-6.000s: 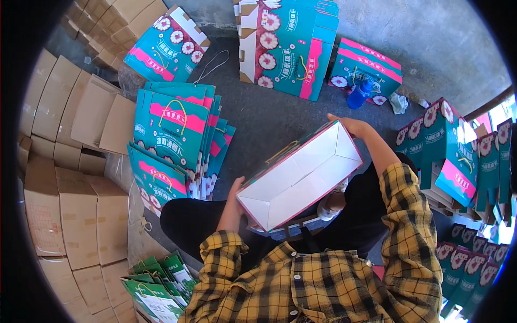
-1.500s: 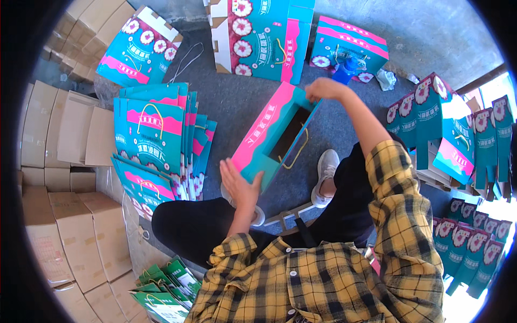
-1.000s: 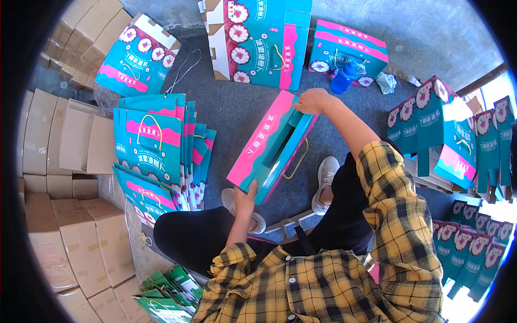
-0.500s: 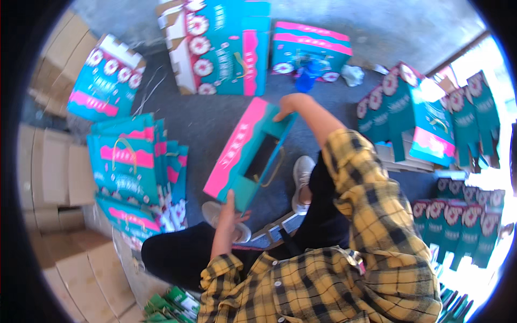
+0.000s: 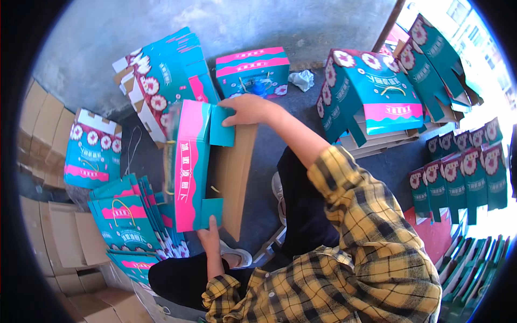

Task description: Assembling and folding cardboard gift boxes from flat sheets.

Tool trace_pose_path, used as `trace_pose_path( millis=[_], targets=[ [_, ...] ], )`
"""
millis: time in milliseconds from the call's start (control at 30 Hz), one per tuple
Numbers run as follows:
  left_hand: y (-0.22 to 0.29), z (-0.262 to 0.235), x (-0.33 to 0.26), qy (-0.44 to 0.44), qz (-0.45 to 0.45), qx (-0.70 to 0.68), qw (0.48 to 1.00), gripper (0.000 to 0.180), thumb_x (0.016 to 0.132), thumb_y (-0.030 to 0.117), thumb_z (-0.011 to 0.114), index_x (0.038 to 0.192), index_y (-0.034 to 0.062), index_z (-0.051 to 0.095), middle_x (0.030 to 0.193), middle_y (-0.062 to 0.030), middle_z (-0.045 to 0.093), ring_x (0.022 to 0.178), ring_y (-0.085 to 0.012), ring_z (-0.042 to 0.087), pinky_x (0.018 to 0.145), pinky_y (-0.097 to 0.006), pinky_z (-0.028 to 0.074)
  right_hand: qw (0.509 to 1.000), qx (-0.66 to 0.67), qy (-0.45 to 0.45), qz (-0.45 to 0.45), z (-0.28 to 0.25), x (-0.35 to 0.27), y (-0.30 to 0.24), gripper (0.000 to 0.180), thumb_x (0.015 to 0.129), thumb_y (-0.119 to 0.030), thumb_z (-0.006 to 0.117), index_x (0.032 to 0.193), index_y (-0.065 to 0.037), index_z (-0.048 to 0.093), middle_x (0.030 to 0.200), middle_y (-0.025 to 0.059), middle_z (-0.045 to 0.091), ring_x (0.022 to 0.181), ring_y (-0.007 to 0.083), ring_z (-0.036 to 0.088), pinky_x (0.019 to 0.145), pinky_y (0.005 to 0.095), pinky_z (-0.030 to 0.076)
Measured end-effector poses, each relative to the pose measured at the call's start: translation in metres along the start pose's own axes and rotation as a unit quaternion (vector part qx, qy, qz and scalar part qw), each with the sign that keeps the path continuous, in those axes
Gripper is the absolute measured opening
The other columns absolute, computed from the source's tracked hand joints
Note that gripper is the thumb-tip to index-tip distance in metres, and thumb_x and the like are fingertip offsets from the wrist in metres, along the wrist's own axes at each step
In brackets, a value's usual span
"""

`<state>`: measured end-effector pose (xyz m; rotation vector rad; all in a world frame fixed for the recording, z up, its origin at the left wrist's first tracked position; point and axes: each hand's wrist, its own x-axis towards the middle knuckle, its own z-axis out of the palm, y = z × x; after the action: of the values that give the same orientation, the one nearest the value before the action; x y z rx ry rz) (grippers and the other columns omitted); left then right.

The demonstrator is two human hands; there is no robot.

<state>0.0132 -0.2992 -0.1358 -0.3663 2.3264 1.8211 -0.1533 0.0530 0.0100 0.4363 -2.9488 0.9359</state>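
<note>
Between my hands is a teal and pink cardboard gift box, its open side turned to the right. Brown inner board shows there, with one long flap swung outward and a small teal flap at each end. My right hand grips the far end, thumb bent over the small flap. At the near end my left hand is closed on the other corner, its fingers partly hidden. A yellow cord handle shows at the box's left side, blurred.
Flattened teal boxes lean in a stack at left. A large teal carton and a finished-looking box stand by the wall. Several folded boxes sit at right. Brown cartons line the left edge.
The box has moved left and turned more upright in view, and its long flap has opened to show brown inside. Both hands have stayed on its ends. My view has shifted.
</note>
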Motion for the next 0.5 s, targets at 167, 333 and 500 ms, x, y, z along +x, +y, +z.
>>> trace_pose_path(
  millis=[167, 333, 500],
  targets=[
    [0.104, 0.033, 0.01, -0.024, 0.254, 0.028, 0.966, 0.029, 0.087, 0.013, 0.065, 0.109, -0.0054, 0.057, 0.105, -0.0139, 0.063, 0.093, -0.0206, 0.062, 0.08, -0.035, 0.05, 0.969, 0.08, 0.235, 0.007, -0.093, -0.126, -0.013, 0.063, 0.084, -0.034, 0.067, 0.135, -0.005, 0.045, 0.126, 0.021, 0.056, 0.115, 0.0354, 0.055, 0.096, 0.0401, 0.044],
    [0.223, 0.132, -0.009, -0.075, 0.441, 0.121, 0.886, 0.035, 0.083, 0.017, 0.068, 0.108, -0.0053, 0.056, 0.103, -0.0241, 0.062, 0.095, -0.0377, 0.06, 0.082, -0.042, 0.047, 0.894, 0.066, 0.414, 0.16, -0.142, -0.253, 0.055, 0.065, 0.084, -0.023, 0.071, 0.135, 0.005, 0.042, 0.108, 0.0174, 0.064, 0.097, 0.0195, 0.063, 0.085, 0.0318, 0.049],
    [0.256, 0.269, -0.041, -0.127, 0.46, 0.187, 0.859, 0.079, 0.083, 0.027, 0.065, 0.139, -0.0096, 0.022, 0.129, -0.0323, 0.044, 0.105, -0.043, 0.056, 0.083, -0.045, 0.05, 0.84, 0.069, 0.495, 0.212, -0.174, -0.374, 0.138, 0.059, 0.088, -0.017, 0.066, 0.136, 0.006, 0.04, 0.092, 0.009, 0.065, 0.086, 0.0115, 0.06, 0.077, 0.025, 0.047]
  ],
)
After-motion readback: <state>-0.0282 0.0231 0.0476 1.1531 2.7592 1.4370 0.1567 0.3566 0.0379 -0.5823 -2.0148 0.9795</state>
